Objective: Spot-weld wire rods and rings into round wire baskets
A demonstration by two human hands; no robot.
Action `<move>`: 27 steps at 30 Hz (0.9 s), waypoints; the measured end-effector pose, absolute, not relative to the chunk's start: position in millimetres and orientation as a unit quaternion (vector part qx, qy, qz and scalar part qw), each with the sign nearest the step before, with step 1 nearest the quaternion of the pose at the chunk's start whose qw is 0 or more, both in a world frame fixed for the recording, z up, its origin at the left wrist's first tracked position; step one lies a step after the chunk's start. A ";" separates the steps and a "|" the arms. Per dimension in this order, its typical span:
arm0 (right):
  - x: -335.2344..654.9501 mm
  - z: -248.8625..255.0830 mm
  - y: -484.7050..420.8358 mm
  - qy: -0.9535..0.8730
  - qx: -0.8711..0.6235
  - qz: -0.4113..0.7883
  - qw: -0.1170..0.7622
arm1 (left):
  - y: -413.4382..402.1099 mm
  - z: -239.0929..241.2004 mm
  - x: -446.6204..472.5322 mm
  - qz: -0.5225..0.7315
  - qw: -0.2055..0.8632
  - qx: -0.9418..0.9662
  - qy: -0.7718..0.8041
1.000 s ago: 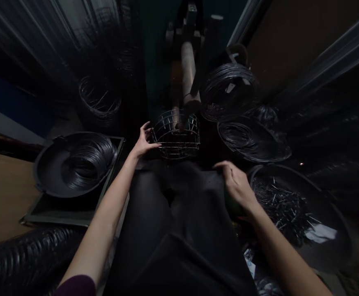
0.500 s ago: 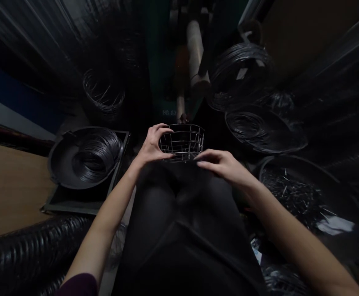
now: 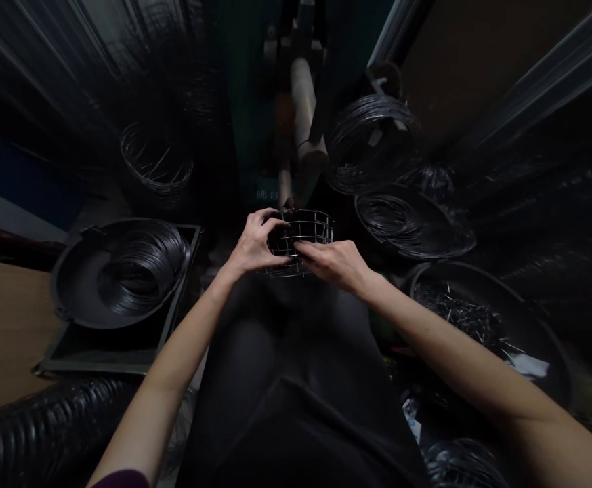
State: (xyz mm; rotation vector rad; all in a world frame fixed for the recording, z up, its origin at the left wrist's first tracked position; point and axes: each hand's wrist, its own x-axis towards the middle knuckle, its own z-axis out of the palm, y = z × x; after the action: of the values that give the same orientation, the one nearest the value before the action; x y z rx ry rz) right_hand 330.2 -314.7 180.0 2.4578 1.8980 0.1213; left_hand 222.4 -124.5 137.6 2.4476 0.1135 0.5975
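A small round wire basket [image 3: 316,234] is held on its side above my lap, just below the tip of a machine's rod. My left hand [image 3: 255,242] grips its left side, thumb below and fingers curled over the upper wires. My right hand [image 3: 331,261] reaches across the basket's near face with its fingers pressed together against the wires. Whatever those fingertips pinch, if anything, is hidden. The machine's lower rod [image 3: 285,188] comes down right behind the basket's upper edge.
At left, a dark pan [image 3: 75,288] with a wire coil [image 3: 143,268] sits on a tray-like stand [image 3: 97,359]. To the right are a pan of wire rings [image 3: 453,237], a large bowl [image 3: 540,332] of short metal pieces and hanging wire hoops [image 3: 372,108]. Stacked black hoops [image 3: 47,420] lie lower left.
My right hand has moved left from beside the basket onto its near face. The basket has turned a little in my left hand. The whole view has shifted slightly.
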 end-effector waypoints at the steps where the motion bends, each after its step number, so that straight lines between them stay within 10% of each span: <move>1: 332.7 181.0 -313.5 0.611 0.790 0.045 0.017 | -124.3 138.3 224.4 0.226 0.306 0.924 0.046; 16: 347.4 191.1 -294.2 0.615 0.785 0.063 0.037 | -106.2 141.4 241.3 0.215 0.311 0.923 0.072; 27: 360.3 166.5 -302.0 0.533 0.827 0.128 -0.125 | -97.5 156.3 250.9 0.209 0.355 0.905 0.109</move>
State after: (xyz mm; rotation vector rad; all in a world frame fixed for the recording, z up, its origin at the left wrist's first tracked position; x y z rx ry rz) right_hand 360.3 -302.0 166.5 2.8262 1.8238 0.4392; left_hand 250.9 -97.5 156.3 2.3372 0.2815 0.5406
